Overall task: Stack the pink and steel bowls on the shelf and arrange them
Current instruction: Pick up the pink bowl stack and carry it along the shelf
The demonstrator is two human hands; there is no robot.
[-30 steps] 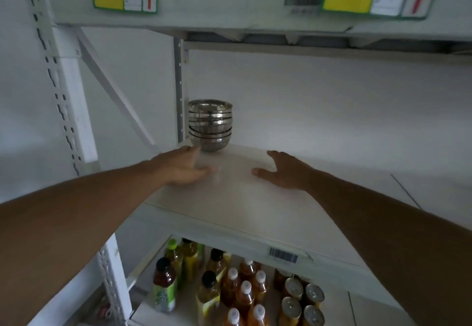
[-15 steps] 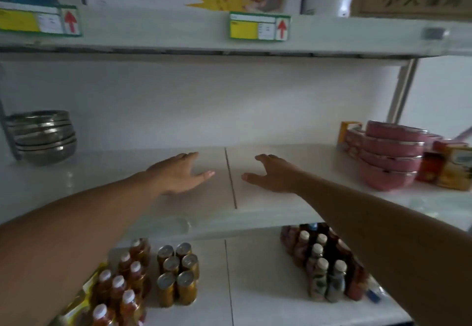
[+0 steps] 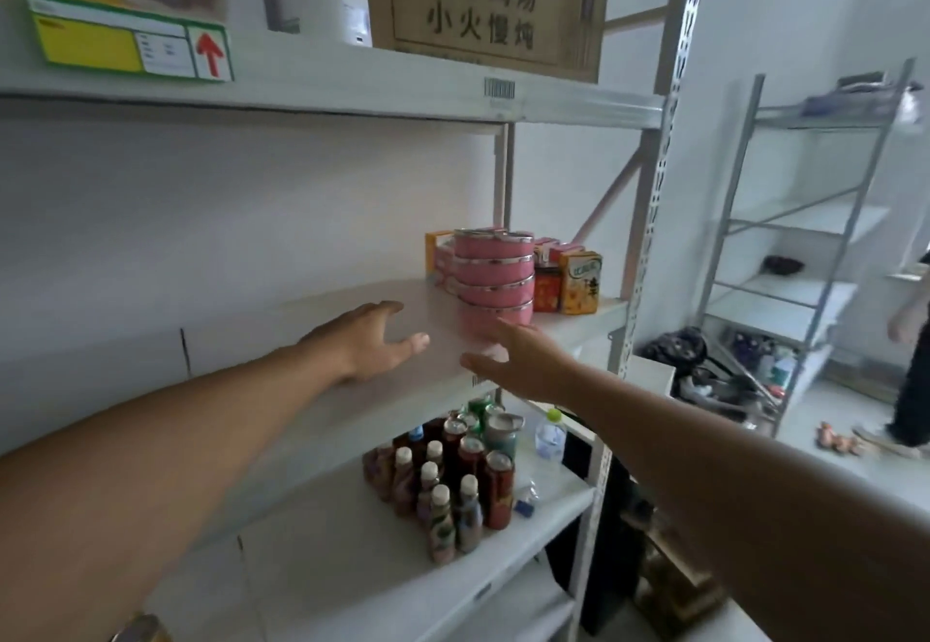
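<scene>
The pink bowls stand stacked near the right end of the shelf, just beside small cartons. The right hand reaches close in front of the stack, fingers loosely spread, holding nothing. The left hand hovers over the shelf, fingers also spread and empty. Bottles stand on the shelf below.

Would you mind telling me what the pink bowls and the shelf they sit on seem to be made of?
Pink bowls: likely steel with a matte pink coating or plastic outer shell; each rim shows a thin shiny silver band. The pictures cannot settle which.
Shelf: a smooth, pale board, perhaps painted metal or laminate, with a faint sheen. Its upright looks like grey painted metal, punched with slots.
</scene>
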